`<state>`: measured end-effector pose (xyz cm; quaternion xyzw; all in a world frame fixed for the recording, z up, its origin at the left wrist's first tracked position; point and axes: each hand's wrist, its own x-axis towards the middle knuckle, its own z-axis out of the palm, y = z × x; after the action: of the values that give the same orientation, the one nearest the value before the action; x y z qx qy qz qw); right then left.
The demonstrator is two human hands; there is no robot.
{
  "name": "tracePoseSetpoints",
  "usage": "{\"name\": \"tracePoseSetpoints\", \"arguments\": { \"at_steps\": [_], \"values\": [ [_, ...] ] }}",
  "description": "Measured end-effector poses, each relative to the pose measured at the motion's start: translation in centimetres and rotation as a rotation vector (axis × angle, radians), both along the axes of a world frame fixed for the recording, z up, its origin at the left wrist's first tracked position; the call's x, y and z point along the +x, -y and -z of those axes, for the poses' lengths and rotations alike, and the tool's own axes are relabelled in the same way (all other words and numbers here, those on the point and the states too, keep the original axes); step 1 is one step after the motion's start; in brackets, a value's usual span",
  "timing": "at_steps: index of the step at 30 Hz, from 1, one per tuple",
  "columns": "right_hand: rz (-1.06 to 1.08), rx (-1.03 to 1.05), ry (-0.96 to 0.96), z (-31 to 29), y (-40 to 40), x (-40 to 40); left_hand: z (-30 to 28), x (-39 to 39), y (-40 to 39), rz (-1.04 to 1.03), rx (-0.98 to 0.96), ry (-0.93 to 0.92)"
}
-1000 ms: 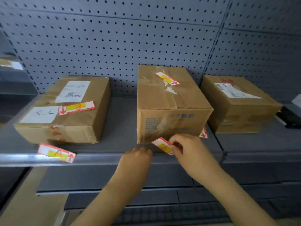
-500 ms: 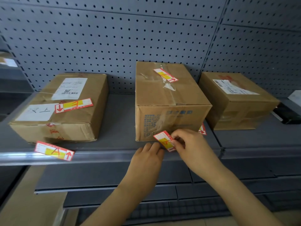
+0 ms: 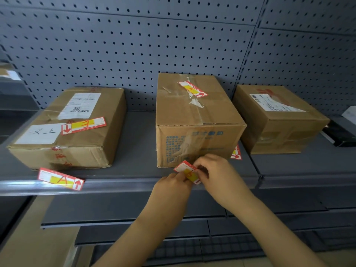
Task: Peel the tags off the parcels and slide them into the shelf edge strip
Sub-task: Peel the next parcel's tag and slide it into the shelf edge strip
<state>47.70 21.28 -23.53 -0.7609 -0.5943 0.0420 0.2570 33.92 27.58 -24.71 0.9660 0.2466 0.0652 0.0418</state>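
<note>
Three cardboard parcels stand on a grey shelf. The left parcel (image 3: pixel 77 132) carries a red-and-yellow tag (image 3: pixel 83 125) on its top. The middle parcel (image 3: pixel 194 120) has a tag (image 3: pixel 192 89) on top and another tag (image 3: pixel 236 152) at its lower right corner. Both hands pinch a loose tag (image 3: pixel 186 171) in front of the middle parcel, just above the shelf edge strip (image 3: pixel 115 186). My left hand (image 3: pixel 173 186) grips its lower left side, my right hand (image 3: pixel 213 174) its right end. One more tag (image 3: pixel 60 179) lies tilted on the strip at the left.
The right parcel (image 3: pixel 277 120) bears only a white shipping label. A dark flat object (image 3: pixel 339 134) lies at the far right of the shelf. A perforated grey back panel (image 3: pixel 154 45) closes the shelf behind. A lower shelf (image 3: pixel 125 218) juts out below my forearms.
My left hand has risen from the shelf edge and now pinches the tag together with my right hand. The tag has turned more upright and sits slightly right.
</note>
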Motion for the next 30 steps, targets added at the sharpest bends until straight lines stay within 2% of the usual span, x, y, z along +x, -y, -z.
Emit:
{"name": "tracePoseSetpoints", "arguments": {
  "at_steps": [5, 11, 16, 19, 22, 24, 30],
  "values": [
    [-0.022, -0.047, 0.066, 0.4, -0.3, -0.4, 1.2, 0.1, -0.5, 0.003, 0.047, 0.066],
    [-0.004, -0.068, 0.102, 0.7, -0.3, -0.7, 1.1, -0.4, -0.9, 0.041, -0.015, 0.114],
    [0.034, -0.066, 0.137, 0.4, 0.5, -0.9, 0.2, -0.5, -0.5, 0.063, 0.029, 0.105],
    [0.116, -0.062, 0.209, -0.2, 1.5, -0.4, -1.6, 0.2, -0.1, 0.104, 0.076, 0.072],
    [0.224, -0.045, 0.23, -0.8, 3.4, 0.3, -2.8, 1.5, 0.5, 0.136, 0.089, 0.129],
    [0.29, -0.048, 0.222, -1.2, 5.2, 1.0, -3.4, 2.9, 1.2, 0.197, 0.08, 0.169],
    [0.488, -0.11, 0.205, -2.1, 12.4, 4.3, -3.5, 9.6, 4.9, 0.418, 0.106, 0.135]
  ]
}}
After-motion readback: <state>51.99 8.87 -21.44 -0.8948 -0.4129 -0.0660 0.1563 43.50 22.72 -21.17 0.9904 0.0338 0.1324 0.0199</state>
